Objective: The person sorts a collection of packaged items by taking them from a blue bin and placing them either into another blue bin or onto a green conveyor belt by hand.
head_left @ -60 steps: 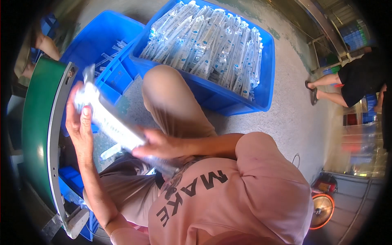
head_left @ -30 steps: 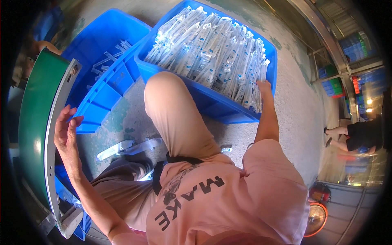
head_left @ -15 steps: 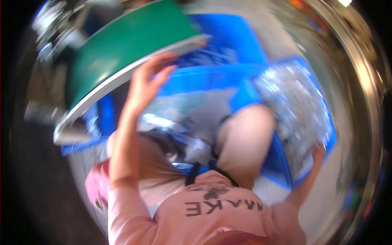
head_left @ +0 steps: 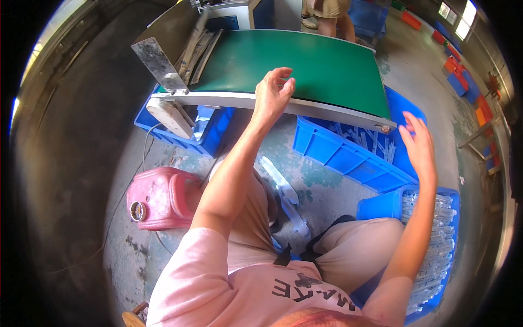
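Note:
My left hand hovers at the near edge of a green conveyor belt, its fingers loosely bent and apart, with nothing visible in them. Further right, my right hand is raised by the belt's right end, fingers spread and empty. Below it a blue crate holds loose clear plastic pieces, partly hidden under the belt's end. Beside my right knee, a second blue crate is packed with clear plastic pieces in rows; my right forearm crosses over it.
A pink plastic stool stands at my left, near a cable. Another blue crate sits under the belt's left end. Clear plastic strips lie on the floor between my legs. Another person's legs show behind the belt.
My view has swung, so the belt now lies ahead. My right hand has left the packed crate and come up near the belt's right end. My left hand stays at the belt's edge.

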The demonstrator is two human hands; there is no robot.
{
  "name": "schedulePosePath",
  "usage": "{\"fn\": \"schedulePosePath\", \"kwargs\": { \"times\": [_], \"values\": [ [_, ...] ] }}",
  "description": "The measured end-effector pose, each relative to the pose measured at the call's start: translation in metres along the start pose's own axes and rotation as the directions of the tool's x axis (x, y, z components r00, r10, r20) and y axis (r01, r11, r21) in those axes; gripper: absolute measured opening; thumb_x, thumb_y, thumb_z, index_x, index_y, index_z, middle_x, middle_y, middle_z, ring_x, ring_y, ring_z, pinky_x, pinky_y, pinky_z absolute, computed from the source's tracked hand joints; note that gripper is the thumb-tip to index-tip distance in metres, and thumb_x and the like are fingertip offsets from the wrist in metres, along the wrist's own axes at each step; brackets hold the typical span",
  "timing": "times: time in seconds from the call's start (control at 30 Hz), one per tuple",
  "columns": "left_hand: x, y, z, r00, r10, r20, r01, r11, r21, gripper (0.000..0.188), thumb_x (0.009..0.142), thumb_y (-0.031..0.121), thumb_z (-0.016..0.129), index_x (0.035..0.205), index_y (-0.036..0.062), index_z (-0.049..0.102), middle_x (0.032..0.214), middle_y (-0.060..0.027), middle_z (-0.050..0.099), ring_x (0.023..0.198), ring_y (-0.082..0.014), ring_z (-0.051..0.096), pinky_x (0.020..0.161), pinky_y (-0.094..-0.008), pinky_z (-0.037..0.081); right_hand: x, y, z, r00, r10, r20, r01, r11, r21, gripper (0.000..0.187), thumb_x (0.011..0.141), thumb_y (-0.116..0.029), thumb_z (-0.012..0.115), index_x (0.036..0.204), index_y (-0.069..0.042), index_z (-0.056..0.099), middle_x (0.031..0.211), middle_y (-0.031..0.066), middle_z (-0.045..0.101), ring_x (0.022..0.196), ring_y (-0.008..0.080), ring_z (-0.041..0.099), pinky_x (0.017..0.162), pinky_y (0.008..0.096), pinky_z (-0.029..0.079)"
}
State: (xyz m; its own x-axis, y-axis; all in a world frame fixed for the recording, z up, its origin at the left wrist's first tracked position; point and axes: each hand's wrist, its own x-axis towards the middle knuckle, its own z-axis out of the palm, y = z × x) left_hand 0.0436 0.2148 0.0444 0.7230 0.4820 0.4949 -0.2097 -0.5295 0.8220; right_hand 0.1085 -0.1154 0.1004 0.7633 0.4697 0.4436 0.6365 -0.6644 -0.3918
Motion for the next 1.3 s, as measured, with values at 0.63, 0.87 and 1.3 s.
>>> {"fn": "schedulePosePath", "kwargs": {
  "times": [0.63, 0.87, 1.3],
  "values": [
    [-0.028, 0.022, -0.01, 0.961, 0.146, 0.236, -0.152, 0.988, 0.009, 0.024, 0.08, 0.013, 0.061, 0.101, 0.0028, 0.061, 0.101, -0.0088, 0.062, 0.092, -0.0179, 0.06, 0.066, -0.0289, 0.05, 0.023, 0.046, 0.093, 0.963, -0.1, -0.251, 0.036, 0.968, -0.249, 0.032, 0.088, -0.029, 0.052, 0.1, -0.001, 0.061, 0.108, 0.013, 0.06, 0.106, 0.029, 0.052, 0.094, 0.0405, 0.035],
    [0.024, -0.037, -0.041, 0.928, 0.325, -0.18, -0.221, 0.873, 0.435, 0.027, 0.075, 0.011, 0.063, 0.101, 0.0019, 0.061, 0.105, -0.016, 0.058, 0.102, -0.0299, 0.054, 0.088, -0.0353, 0.041, 0.055, 0.003, 0.098, 0.971, -0.097, -0.218, 0.118, 0.989, 0.084, 0.019, 0.083, -0.012, 0.056, 0.098, -0.002, 0.061, 0.09, 0.0143, 0.061, 0.081, 0.0278, 0.06, 0.073, 0.0344, 0.047],
    [0.053, -0.108, -0.081, 0.936, 0.051, -0.347, 0.295, 0.421, 0.858, 0.032, 0.072, 0.03, 0.06, 0.088, 0.0021, 0.062, 0.102, -0.0183, 0.057, 0.102, -0.033, 0.051, 0.086, -0.0473, 0.039, 0.181, 0.019, 0.146, 0.91, 0.414, 0.024, -0.372, 0.841, -0.393, 0.063, 0.083, -0.056, 0.045, 0.106, 0.0, 0.061, 0.115, 0.022, 0.054, 0.105, 0.0354, 0.053, 0.088, 0.0426, 0.042]
  ]
}}
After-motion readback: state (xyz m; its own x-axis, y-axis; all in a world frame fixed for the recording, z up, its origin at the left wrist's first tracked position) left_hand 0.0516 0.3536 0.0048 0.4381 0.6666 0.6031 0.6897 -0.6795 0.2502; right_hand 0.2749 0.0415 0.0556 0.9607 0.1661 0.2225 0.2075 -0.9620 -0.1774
